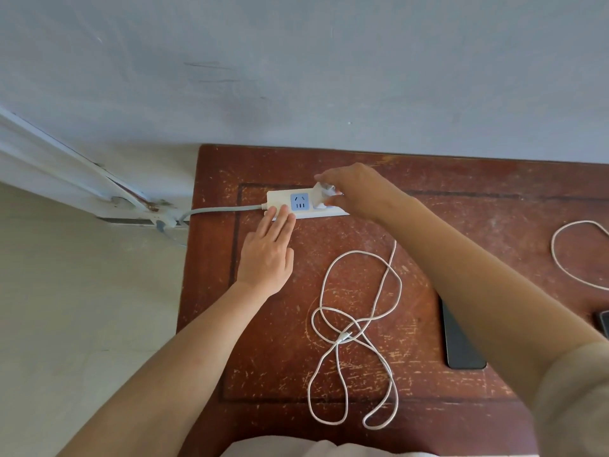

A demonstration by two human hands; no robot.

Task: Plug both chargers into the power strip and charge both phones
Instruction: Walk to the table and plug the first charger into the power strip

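Note:
A white power strip point(280, 197) with a blue socket face lies near the back of the worn red-brown table point(461, 179). My left hand point(267, 255) rests flat, fingertips pressing the strip's near edge. My right hand point(359, 192) pinches a white charger plug point(324, 189) at a socket on the strip's right part. Its white cable point(359, 324) trails in loose loops over the table's middle. A dark phone point(461, 344) lies face down to the right, partly under my right forearm. A second white cable point(560, 258) and a second phone's corner point(603, 321) show at the right edge.
The strip's grey cord point(217, 210) runs left off the table toward the wall corner and a white door frame point(66, 166). A pale wall stands right behind the table. Light floor lies to the left.

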